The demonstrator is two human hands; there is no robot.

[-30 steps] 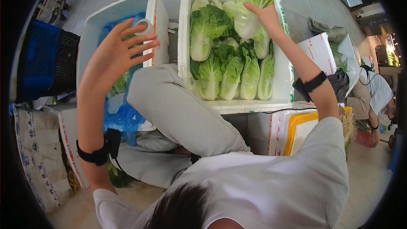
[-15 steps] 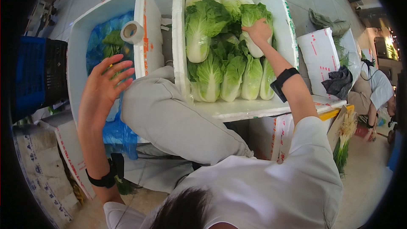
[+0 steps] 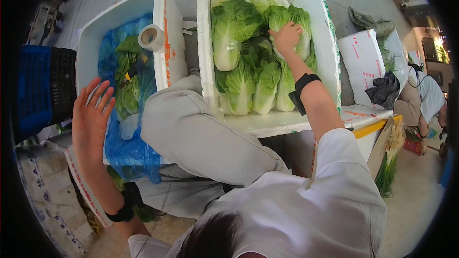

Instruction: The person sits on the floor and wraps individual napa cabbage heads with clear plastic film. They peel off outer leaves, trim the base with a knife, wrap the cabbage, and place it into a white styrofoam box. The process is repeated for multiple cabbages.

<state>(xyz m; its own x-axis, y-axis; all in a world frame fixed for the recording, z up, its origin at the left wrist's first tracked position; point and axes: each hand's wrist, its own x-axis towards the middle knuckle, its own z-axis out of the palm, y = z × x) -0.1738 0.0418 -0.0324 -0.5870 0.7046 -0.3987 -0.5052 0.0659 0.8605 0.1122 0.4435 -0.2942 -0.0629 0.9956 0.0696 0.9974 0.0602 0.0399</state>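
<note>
A white foam box holds several napa cabbages, including one at the far left. Inside the box, my right hand lies on top of a cabbage near the right side, its fingers apart and the thumb toward the left. The hand covers part of that cabbage. My left hand is raised with fingers spread, holding nothing. It is beside a second foam box lined with blue plastic film, which contains leafy greens.
A tape roll rests on the left box's rim. Blue and black crates stand at far left. To the right are another foam box, dark cloth, spring onions and another person. My bent knee sits between the boxes.
My left hand has moved left and down, away from the greens, which now show more. My right hand has shifted slightly left on the cabbages.
</note>
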